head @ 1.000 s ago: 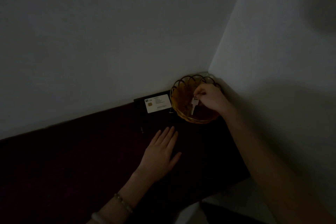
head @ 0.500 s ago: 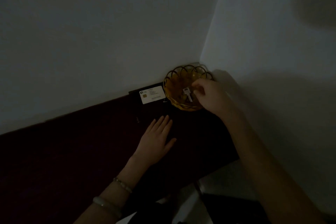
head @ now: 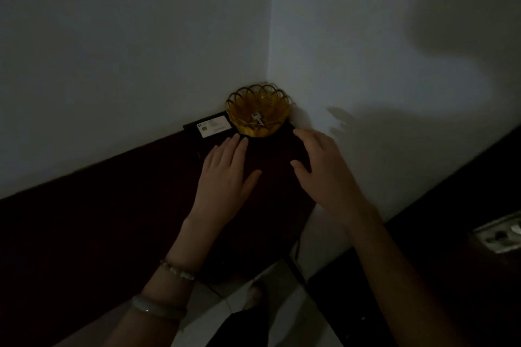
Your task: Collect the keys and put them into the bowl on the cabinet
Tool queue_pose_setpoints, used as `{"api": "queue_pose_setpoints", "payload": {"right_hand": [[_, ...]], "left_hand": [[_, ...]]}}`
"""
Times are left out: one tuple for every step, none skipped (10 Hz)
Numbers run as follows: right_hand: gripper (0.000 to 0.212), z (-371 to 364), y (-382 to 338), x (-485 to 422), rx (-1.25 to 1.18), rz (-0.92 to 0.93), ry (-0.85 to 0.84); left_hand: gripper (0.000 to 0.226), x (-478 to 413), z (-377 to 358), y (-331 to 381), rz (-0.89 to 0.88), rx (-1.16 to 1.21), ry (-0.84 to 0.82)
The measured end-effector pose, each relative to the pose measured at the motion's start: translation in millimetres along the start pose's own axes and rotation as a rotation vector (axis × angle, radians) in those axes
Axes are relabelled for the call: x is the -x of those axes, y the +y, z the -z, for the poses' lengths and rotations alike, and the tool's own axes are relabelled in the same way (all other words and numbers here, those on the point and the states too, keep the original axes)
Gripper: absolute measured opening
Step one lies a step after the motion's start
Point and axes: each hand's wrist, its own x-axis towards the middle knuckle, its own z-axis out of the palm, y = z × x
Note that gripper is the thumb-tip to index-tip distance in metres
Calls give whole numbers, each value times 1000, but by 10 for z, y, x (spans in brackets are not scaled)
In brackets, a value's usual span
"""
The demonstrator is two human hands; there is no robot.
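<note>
We see the key [head: 257,119] lying inside the amber bowl [head: 279,104], just beyond both hands. Left hand [head: 225,177] lies flat, fingers spread, empty; right hand [head: 324,169] hovers loose, holding nothing. Dark cabinet top [head: 141,205], bowl in the wall corner, white card [head: 212,128] just beside it. Key is small, pale metal. Room is dim.

I'm in a dim corner of a home, where two plain white walls [head: 135,45] meet. My dark cabinet [head: 84,234] carries an amber bowl [head: 277,105] with a key [head: 257,118] inside, a card [head: 212,127] beside it, and tiled floor [head: 239,298] below.
</note>
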Motion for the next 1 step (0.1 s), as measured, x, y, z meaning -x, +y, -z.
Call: {"api": "queue_pose_setpoints", "payload": {"right_hand": [[56, 107, -85, 411, 10, -16, 48]], "left_hand": [[63, 293, 228, 232, -16, 4, 50]]}}
